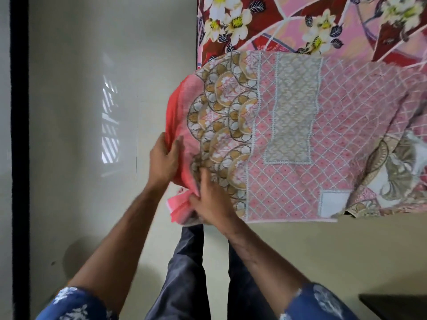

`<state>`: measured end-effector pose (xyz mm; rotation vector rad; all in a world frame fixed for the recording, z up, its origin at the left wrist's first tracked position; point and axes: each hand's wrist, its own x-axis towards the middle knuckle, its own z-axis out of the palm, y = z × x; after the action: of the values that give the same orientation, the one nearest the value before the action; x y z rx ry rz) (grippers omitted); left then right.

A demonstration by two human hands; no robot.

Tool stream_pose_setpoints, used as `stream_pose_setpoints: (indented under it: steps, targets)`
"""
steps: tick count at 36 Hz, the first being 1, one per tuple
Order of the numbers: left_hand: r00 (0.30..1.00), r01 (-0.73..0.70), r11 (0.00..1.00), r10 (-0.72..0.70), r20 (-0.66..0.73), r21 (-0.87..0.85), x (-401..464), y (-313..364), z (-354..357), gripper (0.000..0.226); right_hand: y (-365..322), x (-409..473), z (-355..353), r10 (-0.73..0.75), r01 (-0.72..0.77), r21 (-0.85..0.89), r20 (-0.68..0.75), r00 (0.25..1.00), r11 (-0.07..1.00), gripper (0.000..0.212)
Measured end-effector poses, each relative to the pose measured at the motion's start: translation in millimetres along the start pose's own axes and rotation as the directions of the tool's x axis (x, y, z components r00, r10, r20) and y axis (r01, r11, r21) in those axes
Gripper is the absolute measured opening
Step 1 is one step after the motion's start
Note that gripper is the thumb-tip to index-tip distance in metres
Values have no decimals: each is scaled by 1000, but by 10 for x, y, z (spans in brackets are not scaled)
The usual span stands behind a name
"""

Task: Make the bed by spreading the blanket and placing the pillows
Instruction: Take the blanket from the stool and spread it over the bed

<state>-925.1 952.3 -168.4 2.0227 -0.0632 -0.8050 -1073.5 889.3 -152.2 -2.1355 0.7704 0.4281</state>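
While you stand at the corner of the floral red-and-pink bedsheet [300,24], your left hand [163,158] and right hand [211,202] both grip the bunched coral edge of the pink patterned quilted blanket [288,135], which hangs partly over that sheet.

home bedroom, floral-sheeted bed [300,24], tiled floor [80,112]

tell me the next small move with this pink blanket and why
Probably carry the gathered edge out over the bed and let it open. Both the left hand and right hand grip the blanket bunched at one end, beside the floral bedsheet, and it hangs off the side over the floor rather than lying spread.
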Motion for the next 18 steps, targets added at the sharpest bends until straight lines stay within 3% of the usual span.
stream_pose_setpoints:
  steps: [2,4,6,8,10,13,18]
  targets:
    - [997,-77,930,79,10,359,132,-154,-149,37,-26,126,105,11,-14,19,155,988,1000,67]
    - [998,-55,825,29,55,562,243,-297,-261,31,26,220,146,19,-36,44,334,943,998,66]
    - [996,38,809,-75,39,586,311,-404,-334,27,103,248,103,-7,-3,20,474,880,1000,46]
    - [998,54,839,-58,-10,541,317,-436,-347,23,220,199,25,-20,22,4,527,850,1000,33]
    - [994,-77,842,108,-26,534,272,-424,-269,30,404,107,-81,-37,6,70,449,893,997,28]
    - [941,-286,762,338,20,580,144,-279,11,39,779,-51,-338,17,-75,259,220,975,963,23]
    - [821,-566,581,458,340,585,-201,11,807,45,1516,-397,-968,185,-142,302,-118,976,943,26]
